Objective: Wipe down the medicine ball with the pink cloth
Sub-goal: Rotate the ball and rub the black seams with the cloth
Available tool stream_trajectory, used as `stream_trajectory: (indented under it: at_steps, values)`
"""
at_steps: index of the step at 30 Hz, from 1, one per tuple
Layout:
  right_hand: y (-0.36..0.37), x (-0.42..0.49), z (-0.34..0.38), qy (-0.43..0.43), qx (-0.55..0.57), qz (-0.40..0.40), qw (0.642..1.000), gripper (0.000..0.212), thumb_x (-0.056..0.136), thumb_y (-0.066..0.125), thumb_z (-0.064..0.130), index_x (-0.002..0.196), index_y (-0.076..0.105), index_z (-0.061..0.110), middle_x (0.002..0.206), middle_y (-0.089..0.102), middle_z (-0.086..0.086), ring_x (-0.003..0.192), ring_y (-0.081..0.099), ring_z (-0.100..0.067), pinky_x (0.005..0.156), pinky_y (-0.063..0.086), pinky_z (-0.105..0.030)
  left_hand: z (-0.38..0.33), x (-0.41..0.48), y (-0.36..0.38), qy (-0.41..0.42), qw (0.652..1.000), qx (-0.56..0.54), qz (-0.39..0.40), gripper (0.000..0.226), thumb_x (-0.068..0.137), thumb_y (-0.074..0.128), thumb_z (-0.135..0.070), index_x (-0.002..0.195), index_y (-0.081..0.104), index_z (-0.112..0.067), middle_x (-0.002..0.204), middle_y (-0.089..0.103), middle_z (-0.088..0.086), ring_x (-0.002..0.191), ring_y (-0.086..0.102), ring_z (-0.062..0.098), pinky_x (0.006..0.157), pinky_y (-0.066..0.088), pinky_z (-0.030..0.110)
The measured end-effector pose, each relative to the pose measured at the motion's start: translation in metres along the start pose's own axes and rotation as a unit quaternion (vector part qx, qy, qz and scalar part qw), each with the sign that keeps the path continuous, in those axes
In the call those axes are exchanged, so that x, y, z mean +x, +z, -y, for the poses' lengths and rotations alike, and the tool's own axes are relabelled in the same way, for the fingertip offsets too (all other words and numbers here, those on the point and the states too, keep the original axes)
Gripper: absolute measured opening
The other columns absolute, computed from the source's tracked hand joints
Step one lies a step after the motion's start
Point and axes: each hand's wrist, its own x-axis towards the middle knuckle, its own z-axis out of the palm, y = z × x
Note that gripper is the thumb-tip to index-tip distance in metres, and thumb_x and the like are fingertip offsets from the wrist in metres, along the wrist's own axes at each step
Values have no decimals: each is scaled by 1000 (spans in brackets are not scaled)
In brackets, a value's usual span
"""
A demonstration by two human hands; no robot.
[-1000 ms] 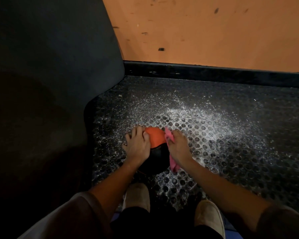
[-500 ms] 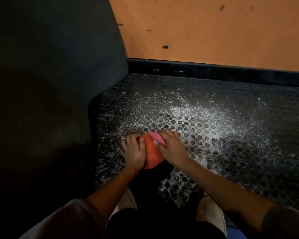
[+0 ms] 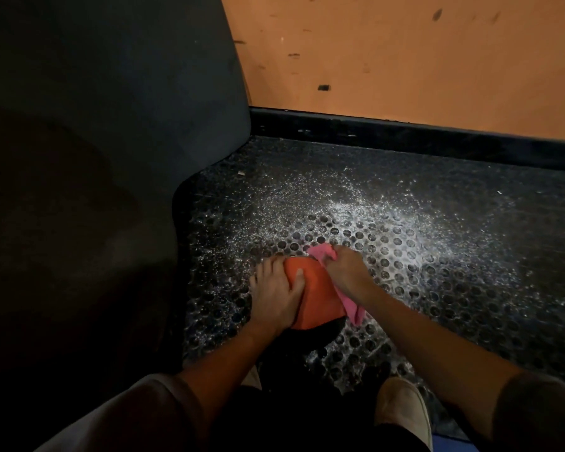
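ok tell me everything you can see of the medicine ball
The medicine ball is round, with a matte orange panel facing up and a black section on the side nearer the person. Much of it is hidden by the hands. It sits on the dark studded floor mat. The left hand lies over its left side, thumb on the orange. The right hand presses the pink cloth against its upper right side, with cloth trailing down that side.
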Motion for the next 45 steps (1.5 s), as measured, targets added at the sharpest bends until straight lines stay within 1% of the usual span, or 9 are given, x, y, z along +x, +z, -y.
stream_trajectory:
  at_steps: [5, 11, 17, 24, 28, 33, 37, 42, 45]
  values:
    - [5, -8, 9, -122, -76, 6, 990, 23, 96, 50, 30, 112, 64, 20, 109, 60, 8, 103, 45, -12, 100, 39, -41, -7, 1, -3, 63, 995, 71, 42, 77, 80, 6, -65, 127, 45, -19, 130, 45, 1, 120, 37, 19, 101, 27, 38]
    - [-10, -7, -7, -12, -10, -12, 1000, 23, 93, 49, 21, 102, 71, 20, 106, 69, -11, 101, 62, -31, 89, 48, -39, -8, -1, -2, 43, 994, 67, 81, 80, 73, 17, -76, 135, 38, -30, 137, 35, -3, 126, 30, 22, 102, 32, 54]
    - [-8, -11, -7, -61, 37, 39, 997, 21, 98, 50, 21, 103, 67, 10, 102, 66, -3, 96, 60, -22, 79, 44, -28, 11, -4, -5, 30, 998, 0, 53, 79, 73, 25, -76, 131, 42, -25, 133, 41, -5, 123, 35, 19, 101, 37, 53]
    - [4, -17, 7, -171, -15, 53, 984, 20, 92, 58, 25, 108, 67, 18, 107, 64, 4, 100, 51, -20, 89, 37, -36, 19, -3, -4, 40, 990, -132, 39, 71, 78, 38, -72, 124, 50, -19, 117, 52, -2, 108, 50, 17, 96, 44, 45]
    - [-5, -16, -2, -58, 14, 12, 998, 23, 96, 50, 18, 108, 65, 5, 106, 66, -12, 97, 60, -28, 85, 45, -33, 18, -6, -6, 38, 990, -119, 63, 85, 74, 39, -77, 134, 44, -17, 125, 48, 1, 113, 48, 16, 100, 42, 44]
    - [1, -23, 3, -173, -36, 45, 983, 17, 93, 55, 22, 105, 67, 18, 108, 64, 2, 102, 54, -25, 96, 39, -43, 15, -8, -1, 60, 993, -84, 50, 83, 75, 39, -76, 132, 45, -16, 121, 48, 0, 110, 45, 13, 99, 42, 46]
    - [-8, -15, -13, -48, -39, 15, 998, 22, 95, 48, 22, 95, 71, 18, 104, 68, -9, 99, 61, -30, 94, 46, -44, 11, -15, 1, 112, 990, -43, 69, 82, 75, 38, -79, 135, 43, -23, 135, 44, -3, 124, 41, 15, 106, 35, 44]
    - [-5, -24, 0, -127, 3, 67, 990, 16, 94, 55, 14, 96, 69, 8, 95, 67, -6, 88, 61, -20, 85, 45, -31, 15, -16, 3, 134, 987, -33, 78, 88, 75, 40, -77, 140, 37, -17, 140, 41, -1, 129, 37, 15, 110, 31, 41]
    - [-10, -17, -10, -82, -42, 41, 995, 22, 96, 50, 17, 94, 68, 5, 94, 68, -13, 87, 63, -29, 80, 51, -37, 16, -18, 1, 125, 987, -62, 84, 89, 74, 48, -76, 139, 37, -18, 137, 40, -2, 125, 41, 14, 109, 35, 40]
